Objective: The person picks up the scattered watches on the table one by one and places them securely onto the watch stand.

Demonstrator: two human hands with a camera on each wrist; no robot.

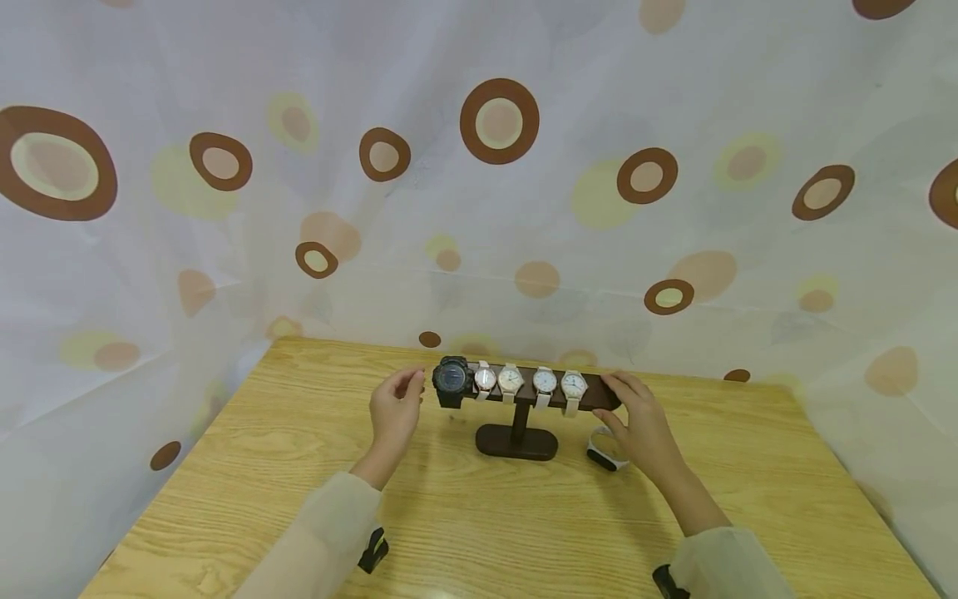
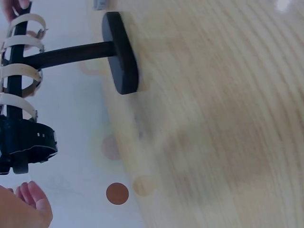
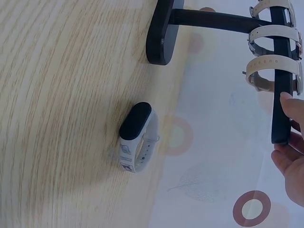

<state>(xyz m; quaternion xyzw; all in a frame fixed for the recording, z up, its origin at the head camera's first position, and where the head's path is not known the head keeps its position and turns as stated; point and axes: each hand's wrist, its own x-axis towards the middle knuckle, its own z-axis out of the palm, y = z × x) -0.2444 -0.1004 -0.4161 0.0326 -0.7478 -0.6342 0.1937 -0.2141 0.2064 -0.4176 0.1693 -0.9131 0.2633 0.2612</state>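
Note:
A dark brown T-shaped watch stand (image 1: 519, 424) stands on the table, its bar carrying several watches. At the bar's left end sits a chunky black watch (image 1: 452, 378); light-strapped watches (image 1: 545, 382) follow to its right. My right hand (image 1: 642, 420) grips the bar's bare right end, thumb on the near side in the right wrist view. Beside the black watch, my left hand (image 1: 395, 409) is held up with relaxed, slightly bent fingers, apart from it and holding nothing. A white fitness band (image 3: 136, 137) with a black screen lies on the table below my right hand.
The wooden table (image 1: 494, 524) reaches back to a pale curtain (image 1: 449, 208) printed with brown rings and dots. Black straps (image 1: 373, 550) show at both sleeve cuffs.

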